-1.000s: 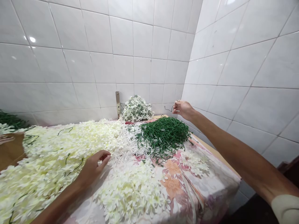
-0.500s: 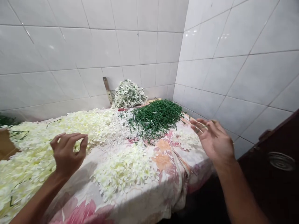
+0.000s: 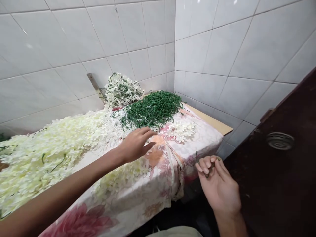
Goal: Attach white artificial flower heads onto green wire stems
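Observation:
My left hand [image 3: 137,144] stretches across the table, fingers extended and apart, hovering just short of the pile of green stems [image 3: 154,108]. Nothing is in it. My right hand [image 3: 218,186] is off the table's near right corner, palm up, fingers curled around a thin green stem [image 3: 209,166]. White artificial flowers [image 3: 49,148] lie heaped over the left of the table, with a smaller cluster [image 3: 181,128] beside the stems and another under my left forearm. A bunch of assembled white flower sprays [image 3: 120,89] leans on the back wall.
The table carries a floral cloth [image 3: 160,177] that hangs over its front edge. White tiled walls close the back and right. A dark wooden door [image 3: 278,171] with a round metal fitting stands at the right. A metal bracket [image 3: 95,85] is on the back wall.
My left hand moved from the white flowers rightward toward the green stems. My right hand drew back from the far corner to the near right, off the table, and closed on a stem.

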Tool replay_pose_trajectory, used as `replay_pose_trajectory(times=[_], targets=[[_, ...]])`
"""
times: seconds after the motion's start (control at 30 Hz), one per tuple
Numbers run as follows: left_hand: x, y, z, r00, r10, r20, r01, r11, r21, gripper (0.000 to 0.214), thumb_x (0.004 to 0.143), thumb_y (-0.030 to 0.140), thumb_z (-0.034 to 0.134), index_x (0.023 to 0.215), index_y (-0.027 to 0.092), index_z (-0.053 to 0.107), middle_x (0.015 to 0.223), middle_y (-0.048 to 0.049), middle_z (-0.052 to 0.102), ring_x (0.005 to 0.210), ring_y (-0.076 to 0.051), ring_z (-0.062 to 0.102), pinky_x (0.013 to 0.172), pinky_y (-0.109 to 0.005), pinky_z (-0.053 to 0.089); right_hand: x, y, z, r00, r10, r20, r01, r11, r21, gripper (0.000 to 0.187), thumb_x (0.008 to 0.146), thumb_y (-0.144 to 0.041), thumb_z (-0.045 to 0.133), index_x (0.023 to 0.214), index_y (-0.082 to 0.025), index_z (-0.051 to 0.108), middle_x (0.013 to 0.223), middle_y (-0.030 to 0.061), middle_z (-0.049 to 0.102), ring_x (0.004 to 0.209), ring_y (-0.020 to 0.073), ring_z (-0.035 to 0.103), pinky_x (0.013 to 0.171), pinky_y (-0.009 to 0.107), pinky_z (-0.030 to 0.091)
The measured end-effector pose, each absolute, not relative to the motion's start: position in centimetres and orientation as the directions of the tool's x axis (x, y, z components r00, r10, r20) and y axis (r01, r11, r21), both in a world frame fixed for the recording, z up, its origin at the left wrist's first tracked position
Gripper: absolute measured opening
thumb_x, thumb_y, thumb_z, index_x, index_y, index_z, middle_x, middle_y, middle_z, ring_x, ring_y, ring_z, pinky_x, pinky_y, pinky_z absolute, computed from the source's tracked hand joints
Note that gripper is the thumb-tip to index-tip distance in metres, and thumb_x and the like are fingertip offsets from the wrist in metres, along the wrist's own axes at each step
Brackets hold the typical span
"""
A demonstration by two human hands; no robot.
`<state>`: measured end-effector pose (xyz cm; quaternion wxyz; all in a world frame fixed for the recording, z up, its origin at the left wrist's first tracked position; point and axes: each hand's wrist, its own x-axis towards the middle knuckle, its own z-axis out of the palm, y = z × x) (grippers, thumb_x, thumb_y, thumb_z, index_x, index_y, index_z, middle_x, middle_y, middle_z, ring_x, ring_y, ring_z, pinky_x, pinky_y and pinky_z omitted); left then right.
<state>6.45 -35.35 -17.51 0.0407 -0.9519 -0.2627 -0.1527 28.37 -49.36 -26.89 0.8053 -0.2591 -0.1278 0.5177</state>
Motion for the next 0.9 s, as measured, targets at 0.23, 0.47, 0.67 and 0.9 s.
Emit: replay_pose_trajectory(times=[0.23,0.47,0.67,0.9], targets=[[12.9,-31.8,-20.0,0.759,0.642,0.110,0.570,-0.736,0.366,0.057,0.080,0.035,0.067,0.130,0.013,0.051,0.111,-0.0129,0.061,0.075,-0.019,0.062,0.069,-0.030,0.049,27.5,-51.3,-28.0,0.367,0.922,-0.122,-0.799,0.246,-0.549,0.017,0.086,-0.027,0.058,0.073,-0.019,0.052,0.066,-0.0025,0.040,0.057,0.0085,0.039,0.056,0.021,0.042],[12.8,-30.5,-20.5,0.579,0.791,0.196,0.539,-0.552,0.636,0.016,0.084,0.024,0.056,0.080,0.013,0.067,0.073,-0.0053,0.068,0.067,-0.017,0.062,0.064,-0.027,0.046,27.5,-52.2,-28.3,0.329,0.941,-0.084,-0.747,0.205,-0.633,0.019,0.090,-0.029,0.054,0.073,-0.019,0.053,0.063,-0.0033,0.036,0.054,0.0082,0.035,0.049,0.020,0.036],[10.2,-33.3,-16.7,0.488,0.871,0.062,0.277,-0.221,0.935,0.023,0.080,0.034,0.065,0.079,0.013,0.056,0.065,-0.0021,0.064,0.054,-0.011,0.059,0.055,-0.023,0.047,26.1,-51.3,-27.7,0.245,0.968,0.044,-0.636,0.195,-0.747,0.016,0.091,-0.035,0.054,0.085,-0.020,0.057,0.052,-0.0063,0.034,0.049,0.0075,0.031,0.050,0.021,0.032],[7.9,-42.8,-17.9,0.378,0.925,-0.048,-0.180,0.124,0.976,0.034,0.070,0.034,0.078,0.082,0.016,0.052,0.059,0.0011,0.064,0.046,-0.008,0.056,0.048,-0.019,0.044,21.9,-50.4,-25.3,0.257,0.954,0.153,-0.292,0.227,-0.929,0.021,0.086,-0.039,0.061,0.091,-0.019,0.058,0.057,-0.0055,0.041,0.049,0.0073,0.034,0.046,0.019,0.030]])
